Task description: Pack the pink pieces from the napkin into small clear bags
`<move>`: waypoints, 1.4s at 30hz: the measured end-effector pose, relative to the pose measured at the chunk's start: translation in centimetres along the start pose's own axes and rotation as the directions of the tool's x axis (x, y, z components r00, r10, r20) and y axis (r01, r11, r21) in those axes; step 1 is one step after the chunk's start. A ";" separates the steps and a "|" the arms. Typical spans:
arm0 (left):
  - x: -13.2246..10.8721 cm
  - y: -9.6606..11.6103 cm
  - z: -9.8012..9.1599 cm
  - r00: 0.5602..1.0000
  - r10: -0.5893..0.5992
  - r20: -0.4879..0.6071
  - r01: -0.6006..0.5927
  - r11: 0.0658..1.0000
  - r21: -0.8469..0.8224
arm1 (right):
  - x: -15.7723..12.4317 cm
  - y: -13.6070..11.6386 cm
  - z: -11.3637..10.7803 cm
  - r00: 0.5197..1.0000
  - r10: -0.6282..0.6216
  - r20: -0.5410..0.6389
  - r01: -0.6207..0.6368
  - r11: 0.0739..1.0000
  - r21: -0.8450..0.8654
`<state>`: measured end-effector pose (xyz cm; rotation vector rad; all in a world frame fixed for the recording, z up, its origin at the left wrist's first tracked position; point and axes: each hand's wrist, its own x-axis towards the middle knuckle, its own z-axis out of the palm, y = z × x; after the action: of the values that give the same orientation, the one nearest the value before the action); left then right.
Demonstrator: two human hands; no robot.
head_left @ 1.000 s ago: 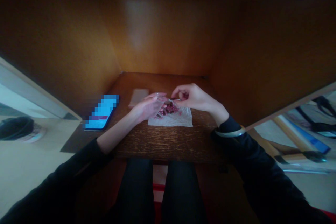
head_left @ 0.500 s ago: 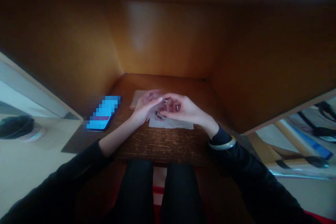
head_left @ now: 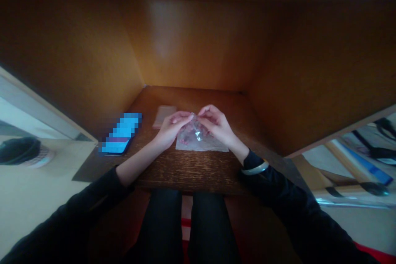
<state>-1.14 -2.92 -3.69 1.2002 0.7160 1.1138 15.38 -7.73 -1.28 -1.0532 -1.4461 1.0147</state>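
since half a second ago the right hand (head_left: 216, 126) has lifted off the white paper sheet (head_left: 213, 146) and drawn toward its right side, and the left hand (head_left: 170, 128) has turned its fingertips in to meet it. the small reddish pieces (head_left: 187, 138) that lay loose on the sheet a second ago now show inside a small clear plastic bag (head_left: 194, 133). the bag hangs over the middle of the paper sheet; whether its lower end touches the sheet i cannot tell. both hands pinch its top edge: the left thumb and forefinger are closed on the top left corner, the right thumb and forefinger on the top right, and the two sets of fingertips nearly meet above the sheet's far edge. the other fingers of each hand curl loosely. a pale bangle (head_left: 255, 168) rings the right wrist, nearer than the sheet and to its right. a flat pale packet (head_left: 163, 114), too blurred to read, lies just beyond the sheet's far left corner, behind the left hand. a phone (head_left: 120, 134) with a lit blue screen lies well to the left of the sheet on the same dark wooden desk (head_left: 192, 169). much further left of the sheet stands a cup with a dark lid (head_left: 21, 152).
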 end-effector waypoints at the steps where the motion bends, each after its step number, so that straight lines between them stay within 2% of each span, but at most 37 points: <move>1: 0.0 -0.1 -0.1 0.999 0.028 0.022 -0.028 0.999 0.019 | 0.0 0.0 0.1 1.000 0.000 -0.001 0.000 1.000 0.029; 5: -0.1 0.0 -0.2 0.996 0.070 0.060 -0.074 0.995 0.073 | 0.1 0.4 0.4 0.999 0.017 -0.034 -0.013 0.993 0.118; 11: -0.2 0.8 0.0 0.995 0.060 -0.077 -0.064 0.997 -0.040 | 0.6 1.5 0.2 0.994 0.073 -0.082 -0.059 0.985 0.160; 14: -0.2 0.9 0.1 0.995 0.057 -0.085 -0.058 0.998 -0.014 | 0.6 1.6 0.2 0.991 0.050 -0.121 -0.035 0.992 0.122; 17: -0.5 1.1 0.2 0.988 0.142 -0.051 -0.135 0.983 0.125 | 0.5 1.5 0.2 0.987 0.010 -0.162 0.004 0.997 0.083; 20: -0.9 1.4 0.2 0.962 0.272 -0.007 -0.251 0.899 0.360 | 0.5 1.5 0.1 0.985 -0.012 -0.174 0.023 0.998 0.061; 22: -1.1 1.6 0.2 0.947 0.322 0.023 -0.298 0.845 0.445 | 0.5 1.4 0.0 0.983 -0.029 -0.179 0.039 0.998 0.056; 27: -1.2 1.6 0.1 0.938 0.342 0.064 -0.332 0.826 0.455 | 0.3 0.9 0.1 0.990 -0.003 -0.143 0.018 0.995 0.103; 32: -1.1 0.9 0.2 0.944 0.321 0.074 -0.322 0.847 0.424 | 0.1 0.9 0.2 0.995 0.004 -0.103 0.004 0.997 0.082; 37: -1.4 1.1 0.6 0.945 0.259 0.200 -0.322 0.846 0.426 | 0.1 1.2 0.5 0.999 -0.014 -0.051 0.017 0.998 0.059; 42: -1.6 1.5 0.6 0.941 0.248 0.229 -0.326 0.841 0.431 | 0.0 1.3 0.6 0.999 -0.019 -0.051 0.024 0.995 0.100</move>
<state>-1.55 -4.67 -2.30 1.8408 0.7099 1.1010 14.87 -7.43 -2.55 -0.9820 -1.3491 1.0284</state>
